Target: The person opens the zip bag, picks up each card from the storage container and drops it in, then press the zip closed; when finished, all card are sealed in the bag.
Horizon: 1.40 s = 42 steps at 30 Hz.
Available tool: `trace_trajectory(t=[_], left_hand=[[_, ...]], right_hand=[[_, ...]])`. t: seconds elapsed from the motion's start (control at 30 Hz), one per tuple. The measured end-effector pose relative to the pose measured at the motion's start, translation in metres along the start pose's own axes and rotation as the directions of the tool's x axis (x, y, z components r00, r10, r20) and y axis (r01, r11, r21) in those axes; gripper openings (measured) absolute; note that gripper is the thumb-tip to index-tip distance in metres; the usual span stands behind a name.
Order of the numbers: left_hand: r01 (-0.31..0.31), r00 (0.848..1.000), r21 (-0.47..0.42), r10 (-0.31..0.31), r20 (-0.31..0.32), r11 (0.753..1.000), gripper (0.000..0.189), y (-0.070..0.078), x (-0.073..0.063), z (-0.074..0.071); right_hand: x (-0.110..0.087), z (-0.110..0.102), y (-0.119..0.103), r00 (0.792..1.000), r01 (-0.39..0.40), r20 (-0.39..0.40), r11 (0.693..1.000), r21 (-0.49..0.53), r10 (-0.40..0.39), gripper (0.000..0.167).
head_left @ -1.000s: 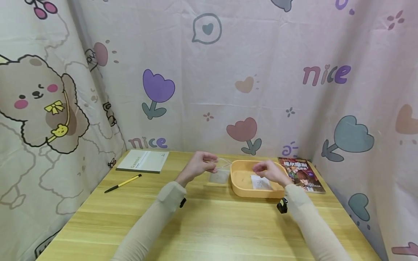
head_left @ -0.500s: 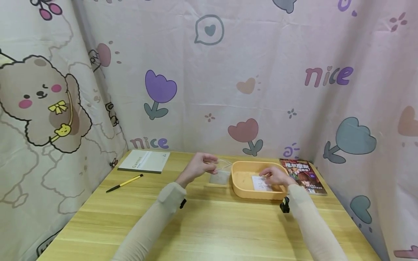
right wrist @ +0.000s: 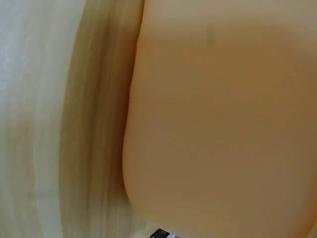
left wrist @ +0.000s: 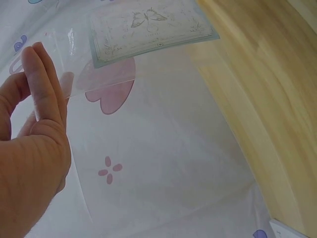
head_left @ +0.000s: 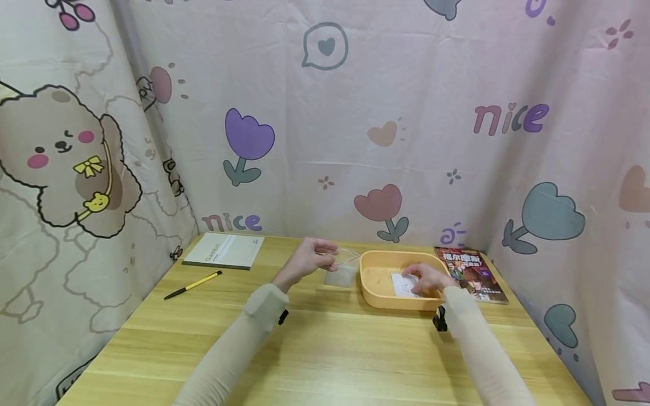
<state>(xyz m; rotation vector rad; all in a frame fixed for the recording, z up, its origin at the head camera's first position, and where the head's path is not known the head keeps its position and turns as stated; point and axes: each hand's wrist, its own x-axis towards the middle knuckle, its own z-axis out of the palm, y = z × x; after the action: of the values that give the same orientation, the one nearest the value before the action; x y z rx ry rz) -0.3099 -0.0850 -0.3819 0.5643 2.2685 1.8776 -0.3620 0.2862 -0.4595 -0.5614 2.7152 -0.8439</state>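
My left hand (head_left: 307, 259) pinches a clear plastic bag (left wrist: 71, 64) near its mouth, thumb and fingers close together. In the head view the bag's mouth gapes in a loop to the right of the fingertips. A pale card (left wrist: 153, 29) with a butterfly print and grey-green border shows in the bag. My right hand (head_left: 429, 277) reaches into the orange tray (head_left: 396, 305), fingers bent over a white card (head_left: 401, 285) with dark marks. Thumb and index fingertips are at the card's right side; I cannot tell whether they pinch it. The right wrist view shows mostly tray wall.
A colourful magazine (head_left: 472, 273) lies right of the tray, partly behind it. At the back left is a pale notebook (head_left: 223, 250), with a yellow and black pen (head_left: 193, 285) in front of it. A printed curtain (head_left: 325, 141) hangs behind the wooden table (head_left: 325, 349).
My right hand has come down into the tray onto the white card, its fingertips now at the card's right side. The left hand stays in place with the bag.
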Motion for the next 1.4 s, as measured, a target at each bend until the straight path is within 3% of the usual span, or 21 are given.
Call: trace_trajectory(t=[0.37, 0.7, 1.07, 1.4], left_hand=[[-0.004, 1.0, 0.01, 0.005, -0.009, 1.0, 0.034, 0.0, 0.002, 0.002], [0.011, 1.0, 0.032, -0.011, -0.001, 0.999, 0.034, 0.003, 0.004, 0.004], [0.015, 1.0, 0.027, -0.015, -0.003, 1.0, 0.032, 0.004, 0.006, 0.002], [0.013, 1.0, 0.013, -0.013, -0.01, 1.0, 0.033, 0.001, 0.003, 0.0]], right_hand=[[0.001, 0.003, 0.01, 0.995, 0.032, -0.094, 0.999, -0.03, -0.034, 0.046], [-0.002, 0.005, 0.017, 0.979, -0.009, -0.201, 0.992, 0.125, 0.035, 0.029], [-0.006, -0.008, 0.005, 0.974, -0.031, -0.213, 0.973, 0.231, 0.081, 0.027], [-0.004, -0.007, -0.015, 0.969, 0.06, -0.244, 0.926, 0.372, 0.035, 0.031]])
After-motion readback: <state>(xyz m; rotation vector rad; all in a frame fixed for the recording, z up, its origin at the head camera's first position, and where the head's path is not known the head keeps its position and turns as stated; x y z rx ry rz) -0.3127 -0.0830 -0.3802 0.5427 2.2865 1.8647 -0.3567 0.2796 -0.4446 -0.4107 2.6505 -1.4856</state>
